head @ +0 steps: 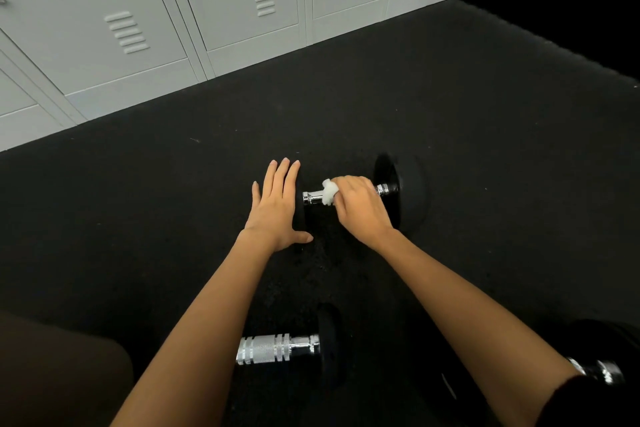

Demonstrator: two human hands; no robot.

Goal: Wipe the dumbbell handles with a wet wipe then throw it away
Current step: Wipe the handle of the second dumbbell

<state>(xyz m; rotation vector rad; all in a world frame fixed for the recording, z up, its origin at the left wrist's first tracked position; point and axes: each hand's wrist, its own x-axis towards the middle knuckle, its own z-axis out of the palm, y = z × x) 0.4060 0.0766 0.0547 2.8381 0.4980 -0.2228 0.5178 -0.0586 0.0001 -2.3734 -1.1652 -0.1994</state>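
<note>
**Wiping far dumbbell handle**

Near dumbbell point(277, 348) lies closest, on the floor point(138, 218) between the forearms, untouched. Far dumbbell point(388, 189) sits mid-floor. Right hand point(360, 204) has its fingers curled round the wet wipe point(329, 191), wrapped on the chrome handle point(311, 197). Left hand point(277, 204) lies flat, fingers straight and together, bracing the left weight. Advice: keep that brace, sweep the wipe full length, twist round the bar.

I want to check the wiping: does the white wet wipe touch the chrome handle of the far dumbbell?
Touching. The head view shows the white wet wipe wrapped on the chrome handle, gripped by the right hand.
</note>
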